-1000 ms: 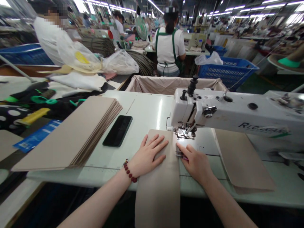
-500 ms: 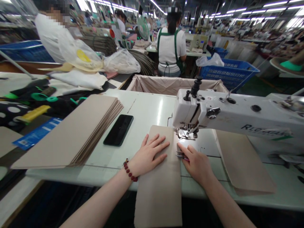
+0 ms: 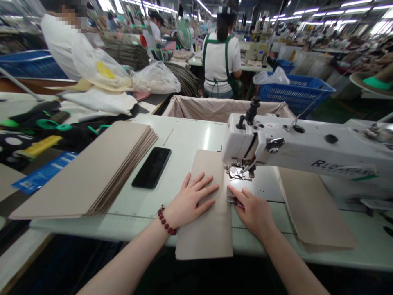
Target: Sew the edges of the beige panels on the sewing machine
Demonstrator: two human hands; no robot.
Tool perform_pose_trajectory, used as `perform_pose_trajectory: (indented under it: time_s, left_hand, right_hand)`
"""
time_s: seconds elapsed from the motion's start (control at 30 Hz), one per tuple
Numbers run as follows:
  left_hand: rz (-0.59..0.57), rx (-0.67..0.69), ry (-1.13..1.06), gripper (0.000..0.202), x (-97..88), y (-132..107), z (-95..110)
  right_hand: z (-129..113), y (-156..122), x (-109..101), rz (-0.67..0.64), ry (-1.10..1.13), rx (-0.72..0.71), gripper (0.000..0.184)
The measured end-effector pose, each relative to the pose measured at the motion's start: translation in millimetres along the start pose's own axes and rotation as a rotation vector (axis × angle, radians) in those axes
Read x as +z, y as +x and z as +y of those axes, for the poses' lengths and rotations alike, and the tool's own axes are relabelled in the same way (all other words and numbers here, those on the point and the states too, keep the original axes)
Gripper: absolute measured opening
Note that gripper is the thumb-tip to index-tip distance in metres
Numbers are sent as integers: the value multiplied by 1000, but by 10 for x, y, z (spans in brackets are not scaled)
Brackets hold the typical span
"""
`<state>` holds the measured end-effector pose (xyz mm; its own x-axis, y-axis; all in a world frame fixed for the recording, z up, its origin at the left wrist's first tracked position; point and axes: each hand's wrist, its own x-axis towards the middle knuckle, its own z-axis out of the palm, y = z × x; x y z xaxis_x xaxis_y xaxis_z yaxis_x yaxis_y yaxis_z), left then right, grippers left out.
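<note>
1. Okay, left hand [image 3: 192,200], fingers spread flat, pins a long beige board strip [image 3: 204,223] to the white tabletop [image 3: 184,137], just beside the steel presser foot [image 3: 236,173].
2. Right hand [image 3: 254,215], fingers closed on small metal snips [image 3: 232,200] at the strip's right edge: a slip could nick the board.

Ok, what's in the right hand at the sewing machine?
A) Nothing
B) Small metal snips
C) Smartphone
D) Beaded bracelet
B: the metal tips of the small metal snips stick out past the fingers of the right hand, on the beige panel by the sewing machine.
</note>
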<state>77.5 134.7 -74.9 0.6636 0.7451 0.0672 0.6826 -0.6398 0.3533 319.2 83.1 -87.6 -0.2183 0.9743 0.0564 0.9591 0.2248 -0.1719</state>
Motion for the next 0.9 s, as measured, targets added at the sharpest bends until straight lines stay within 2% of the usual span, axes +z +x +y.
perform_pose_trajectory:
  time_s: [0.9]
  left_hand:
    - [11, -2, -1, 45, 18, 4, -9]
  right_hand:
    - [35, -13, 25, 3, 17, -29, 55]
